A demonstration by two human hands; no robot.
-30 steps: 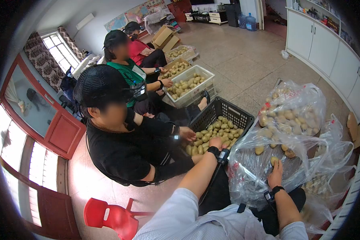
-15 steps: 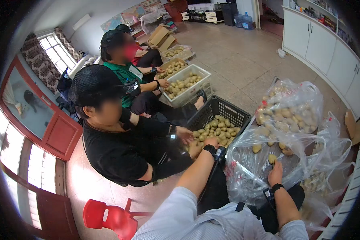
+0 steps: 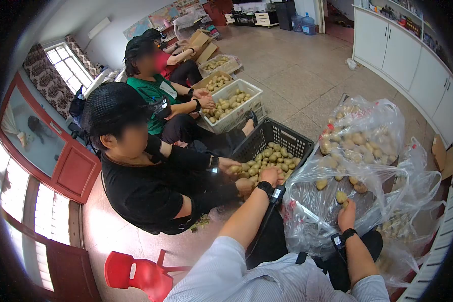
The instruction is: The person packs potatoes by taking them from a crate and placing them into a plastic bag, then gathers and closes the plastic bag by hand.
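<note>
- Black plastic crate (image 3: 298,140), centre of the frame: my left hand (image 3: 272,176) reaches in among its potatoes (image 3: 277,157); whether it grips one, I cannot tell.
- Clear plastic bag (image 3: 317,214), lower right: over it, my right hand (image 3: 346,214) clasps a single potato (image 3: 341,197).

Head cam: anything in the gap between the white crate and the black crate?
Yes: a person's dark-shod foot lies between the white crate and the black crate, visible in the head view.
</note>
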